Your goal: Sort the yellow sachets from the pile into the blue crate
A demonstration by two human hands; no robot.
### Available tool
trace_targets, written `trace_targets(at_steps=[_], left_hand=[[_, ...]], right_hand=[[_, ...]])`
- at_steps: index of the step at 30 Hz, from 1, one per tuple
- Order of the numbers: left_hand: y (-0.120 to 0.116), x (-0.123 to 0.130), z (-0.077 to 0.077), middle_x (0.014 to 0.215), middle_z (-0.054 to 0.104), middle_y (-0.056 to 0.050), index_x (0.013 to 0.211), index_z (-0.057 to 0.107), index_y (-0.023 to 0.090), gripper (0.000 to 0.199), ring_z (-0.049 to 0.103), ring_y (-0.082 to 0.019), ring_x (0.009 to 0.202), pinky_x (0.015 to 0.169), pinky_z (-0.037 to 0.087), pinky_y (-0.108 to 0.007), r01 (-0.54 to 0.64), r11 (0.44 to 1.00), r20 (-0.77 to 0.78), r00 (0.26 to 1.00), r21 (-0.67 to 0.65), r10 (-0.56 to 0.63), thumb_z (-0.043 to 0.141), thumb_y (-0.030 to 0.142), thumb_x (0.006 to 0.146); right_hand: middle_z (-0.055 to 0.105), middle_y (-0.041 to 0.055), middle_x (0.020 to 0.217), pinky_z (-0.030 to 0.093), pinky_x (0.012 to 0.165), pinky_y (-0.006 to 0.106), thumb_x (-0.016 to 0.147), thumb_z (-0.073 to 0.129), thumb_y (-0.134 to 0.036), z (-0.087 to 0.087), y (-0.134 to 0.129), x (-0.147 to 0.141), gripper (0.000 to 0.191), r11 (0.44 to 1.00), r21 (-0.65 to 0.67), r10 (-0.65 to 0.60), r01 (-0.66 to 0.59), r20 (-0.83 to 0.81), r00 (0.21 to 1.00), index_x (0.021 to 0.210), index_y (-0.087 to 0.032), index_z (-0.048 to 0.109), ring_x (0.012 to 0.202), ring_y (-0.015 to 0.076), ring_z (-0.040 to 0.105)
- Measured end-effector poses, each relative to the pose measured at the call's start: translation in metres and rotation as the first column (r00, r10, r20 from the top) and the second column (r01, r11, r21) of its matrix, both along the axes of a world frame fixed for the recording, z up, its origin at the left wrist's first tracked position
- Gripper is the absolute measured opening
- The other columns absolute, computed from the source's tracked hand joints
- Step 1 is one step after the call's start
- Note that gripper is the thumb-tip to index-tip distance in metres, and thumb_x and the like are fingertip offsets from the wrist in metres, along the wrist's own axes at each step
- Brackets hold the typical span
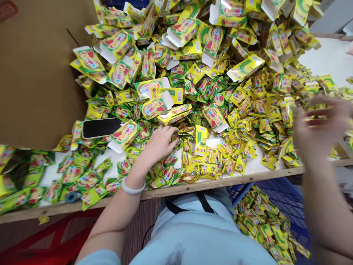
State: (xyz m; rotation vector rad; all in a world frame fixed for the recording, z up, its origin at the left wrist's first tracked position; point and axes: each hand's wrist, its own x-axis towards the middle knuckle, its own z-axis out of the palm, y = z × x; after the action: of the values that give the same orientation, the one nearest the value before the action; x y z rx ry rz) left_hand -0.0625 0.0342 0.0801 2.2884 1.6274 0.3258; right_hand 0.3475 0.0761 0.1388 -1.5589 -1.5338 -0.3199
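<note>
My left hand (161, 141), with a pale band (133, 186) at its wrist, reaches into the heap of small candy sachets (169, 173). Its fingers curl down and their tips are hidden, so what they grip cannot be made out. Just beyond the fingers lies an open flat yellow box (175, 115). To the right of this hand, a small yellow box (201, 140) rests on the sachets. My right hand (321, 121) is over the right part of the heap, smeared by motion, its fingers bent. Near it is a yellow packet (288, 110); whether the hand touches it I cannot tell.
Many open printed boxes (118, 44) pile up at the back. A large cardboard carton (41, 73) stands at left, beside a phone (100, 128). A blue tape roll (73, 197) lies near the wooden table edge (220, 182). Below right, a blue crate (292, 206) holds filled yellow boxes.
</note>
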Motion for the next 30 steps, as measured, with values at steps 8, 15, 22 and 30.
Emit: trace_targets(at_steps=[8, 15, 22, 30], left_hand=[[-0.002, -0.001, -0.012, 0.116, 0.056, -0.019, 0.111, 0.059, 0.013, 0.05, 0.048, -0.04, 0.118, 0.099, 0.041, -0.052, -0.049, 0.998, -0.183, 0.982, -0.037, 0.041, 0.072, 0.049, 0.079], [-0.009, 0.013, -0.005, 0.12, 0.058, -0.012, 0.111, 0.058, 0.02, 0.028, 0.051, -0.034, 0.117, 0.098, 0.04, -0.048, 0.059, 0.998, -0.16, 0.985, -0.008, -0.059, 0.064, 0.022, 0.084], [-0.005, 0.02, -0.01, 0.093, 0.067, -0.01, 0.102, 0.059, 0.018, 0.016, 0.063, -0.028, 0.089, 0.083, 0.046, -0.04, 0.041, 0.995, -0.091, 0.995, -0.088, -0.049, 0.061, 0.028, 0.089], [-0.005, 0.021, -0.005, 0.088, 0.067, -0.002, 0.135, 0.044, 0.022, 0.047, 0.064, -0.018, 0.08, 0.077, 0.05, -0.032, 0.108, 0.962, 0.607, 0.791, -0.25, 0.069, 0.057, 0.028, 0.091]], right_hand=[[0.041, 0.0197, 0.152, 0.011, 0.122, 0.061, 0.084, 0.071, -0.034, -0.08, -0.048, -0.219, 0.024, 0.683, -0.549, 0.633, -0.482, 0.116, 0.765, 0.094, -0.012, 0.071, 0.15, 0.0402, 0.015], [0.05, 0.017, 0.143, 0.024, 0.117, 0.063, 0.088, 0.064, -0.031, -0.11, -0.056, -0.181, 0.013, 0.681, -0.466, 0.548, -0.564, -0.187, 0.815, 0.086, -0.018, 0.063, 0.151, 0.0366, 0.016], [0.071, 0.0082, 0.101, 0.049, 0.097, 0.046, 0.082, 0.069, -0.035, -0.095, -0.057, -0.16, 0.018, 0.71, -0.246, 0.356, -0.66, -0.683, 0.637, 0.081, -0.023, 0.056, 0.108, 0.0268, 0.065], [0.07, -0.0011, 0.07, 0.05, 0.06, 0.029, 0.077, 0.077, -0.039, -0.073, -0.06, -0.154, 0.029, 0.282, -0.248, 0.193, -0.927, -0.932, 0.308, 0.078, -0.023, 0.052, 0.061, 0.0161, 0.065]])
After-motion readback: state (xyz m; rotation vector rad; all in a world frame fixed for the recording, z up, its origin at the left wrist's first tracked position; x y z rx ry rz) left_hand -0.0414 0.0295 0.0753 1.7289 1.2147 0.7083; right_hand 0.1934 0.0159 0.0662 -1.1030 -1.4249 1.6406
